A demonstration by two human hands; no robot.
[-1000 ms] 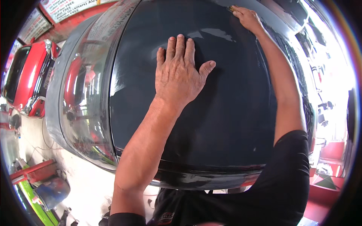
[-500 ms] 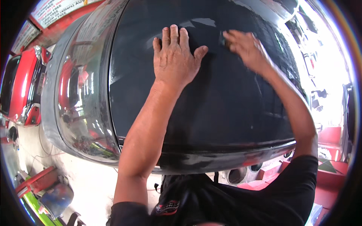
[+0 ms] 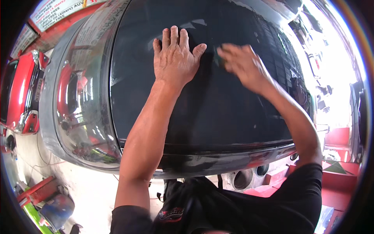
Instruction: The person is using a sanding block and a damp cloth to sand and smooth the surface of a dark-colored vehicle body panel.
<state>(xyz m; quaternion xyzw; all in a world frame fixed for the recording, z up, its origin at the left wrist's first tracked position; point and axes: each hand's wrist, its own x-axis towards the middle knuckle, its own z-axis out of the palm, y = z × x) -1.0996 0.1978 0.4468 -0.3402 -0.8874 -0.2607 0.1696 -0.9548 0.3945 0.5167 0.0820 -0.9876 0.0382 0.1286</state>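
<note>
Before me is a car's dark grey, dull roof, with pale smears and small light spots on it. My left hand lies flat on it, fingers stretched up and thumb out to the side, holding nothing. To its right, my right hand is smeared by motion, its fingers bent against the roof. A small grey-green piece shows at those fingertips, thin and blurred; its kind cannot be made out. Both forearms reach over the roof's near edge.
Left of the roof are the car's curved window glass and a grey body panel. A red car stands beyond. A blue-black rounded container is at lower left; red stands are at right.
My right hand has moved left and slightly down across the roof, closer to my left hand. My left hand stays flat; the whole view has shifted a little.
</note>
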